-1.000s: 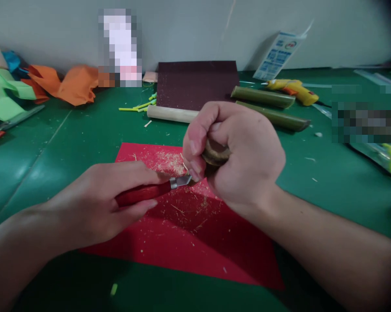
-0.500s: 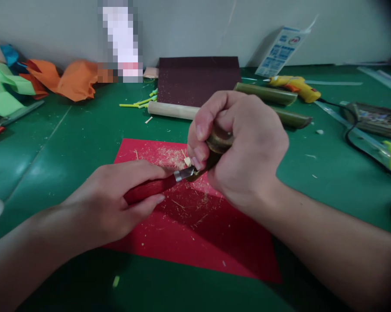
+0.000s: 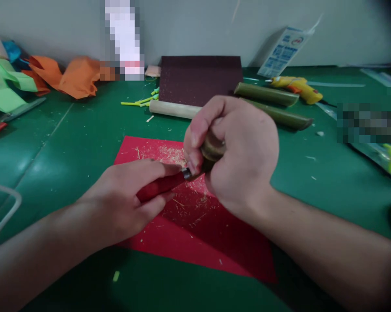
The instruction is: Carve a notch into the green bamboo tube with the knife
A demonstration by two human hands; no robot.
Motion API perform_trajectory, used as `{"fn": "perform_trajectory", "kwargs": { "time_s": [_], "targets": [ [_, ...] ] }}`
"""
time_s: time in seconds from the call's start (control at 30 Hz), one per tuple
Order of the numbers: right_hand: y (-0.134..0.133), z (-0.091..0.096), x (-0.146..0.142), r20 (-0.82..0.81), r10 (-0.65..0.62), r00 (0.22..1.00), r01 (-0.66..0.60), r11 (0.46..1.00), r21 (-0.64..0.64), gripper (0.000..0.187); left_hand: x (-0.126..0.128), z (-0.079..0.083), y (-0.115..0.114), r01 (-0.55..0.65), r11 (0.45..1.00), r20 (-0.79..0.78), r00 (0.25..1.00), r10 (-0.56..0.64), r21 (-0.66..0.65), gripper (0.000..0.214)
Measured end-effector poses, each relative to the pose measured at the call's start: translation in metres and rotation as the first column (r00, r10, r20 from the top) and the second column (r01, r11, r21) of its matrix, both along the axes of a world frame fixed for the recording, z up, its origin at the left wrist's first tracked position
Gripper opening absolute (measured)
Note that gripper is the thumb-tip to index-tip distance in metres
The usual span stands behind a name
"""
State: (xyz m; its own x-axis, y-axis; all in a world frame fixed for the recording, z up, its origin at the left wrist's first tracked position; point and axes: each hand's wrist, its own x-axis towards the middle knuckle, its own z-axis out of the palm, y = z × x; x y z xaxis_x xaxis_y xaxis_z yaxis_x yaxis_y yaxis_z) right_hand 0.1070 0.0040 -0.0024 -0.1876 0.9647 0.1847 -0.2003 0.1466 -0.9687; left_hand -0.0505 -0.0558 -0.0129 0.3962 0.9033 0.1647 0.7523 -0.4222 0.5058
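My left hand (image 3: 124,203) is closed around the red handle of a carving knife (image 3: 161,186). Its metal ferrule meets the end of a dark bamboo piece (image 3: 213,149), and the blade tip is hidden there. My right hand (image 3: 239,151) is wrapped round that bamboo piece, fingers curled over its near side. Both hands are above a red sheet (image 3: 195,251), on which pale shavings (image 3: 171,154) are scattered.
Two split bamboo lengths (image 3: 268,94) lie behind my right hand, near a yellow glue gun (image 3: 298,86). A pale rod (image 3: 172,108) lies before a dark board (image 3: 200,78). Orange crumpled paper (image 3: 80,78) and green paper (image 3: 7,86) are at the left.
My left hand and the knife have moved right, so less of the blade shows beside the bamboo. My right hand has shifted slightly left with the bamboo piece.
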Motion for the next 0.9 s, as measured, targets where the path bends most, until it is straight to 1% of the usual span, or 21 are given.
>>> {"fn": "perform_trajectory", "kwargs": {
  "time_s": [0.07, 0.1, 0.13, 0.17, 0.23, 0.27, 0.4, 0.53, 0.73, 0.9],
  "targets": [
    [0.0, 0.002, 0.001, 0.005, 0.028, 1.0, -0.028, 1.0, 0.002, 0.028, -0.004, 0.007, -0.001, 0.016, 0.999, -0.032, 0.999, -0.015, 0.041, 0.033],
    [0.0, 0.003, 0.001, 0.006, 0.044, 0.999, -0.044, 0.999, 0.003, 0.029, -0.008, 0.011, -0.002, 0.019, 0.996, -0.05, 0.999, -0.014, 0.087, 0.029],
    [0.0, 0.004, 0.002, 0.003, 0.059, 0.998, -0.059, 0.998, 0.003, 0.03, -0.011, 0.015, -0.003, 0.022, 0.986, -0.07, 0.998, -0.01, 0.167, 0.024],
    [0.0, 0.005, 0.002, -0.006, 0.068, 0.998, -0.068, 0.998, 0.002, 0.031, -0.015, 0.018, -0.004, 0.004, 0.978, -0.106, 0.994, 0.018, 0.208, 0.025],
    [0.0, 0.007, 0.001, -0.033, 0.068, 0.997, -0.069, 0.998, -0.006, 0.033, -0.023, 0.021, -0.005, 0.013, 0.969, -0.146, 0.989, 0.024, 0.247, 0.025],
    [0.0, 0.008, 0.001, -0.048, 0.063, 0.997, -0.063, 0.998, -0.013, 0.033, -0.025, 0.022, -0.005, 0.021, 0.972, -0.171, 0.985, 0.019, 0.233, 0.026],
    [0.001, 0.009, 0.001, -0.081, 0.032, 0.996, -0.036, 0.998, -0.046, 0.035, -0.031, 0.018, 0.002, 0.108, 0.981, -0.192, 0.978, -0.076, 0.162, 0.023],
    [0.001, 0.008, 0.001, -0.096, 0.041, 0.995, -0.045, 0.998, -0.041, 0.036, -0.03, 0.017, 0.005, 0.095, 0.994, -0.18, 0.98, -0.083, 0.057, 0.021],
    [0.001, 0.009, 0.0, -0.083, 0.037, 0.996, -0.039, 0.999, -0.024, 0.036, -0.03, 0.015, 0.003, 0.128, 0.991, -0.178, 0.977, -0.119, 0.038, 0.029],
    [0.0, 0.007, -0.001, -0.079, 0.036, 0.996, -0.033, 0.999, 0.041, 0.035, -0.029, 0.015, 0.003, 0.15, 0.988, -0.16, 0.975, -0.152, -0.021, 0.034]
  ]
}}
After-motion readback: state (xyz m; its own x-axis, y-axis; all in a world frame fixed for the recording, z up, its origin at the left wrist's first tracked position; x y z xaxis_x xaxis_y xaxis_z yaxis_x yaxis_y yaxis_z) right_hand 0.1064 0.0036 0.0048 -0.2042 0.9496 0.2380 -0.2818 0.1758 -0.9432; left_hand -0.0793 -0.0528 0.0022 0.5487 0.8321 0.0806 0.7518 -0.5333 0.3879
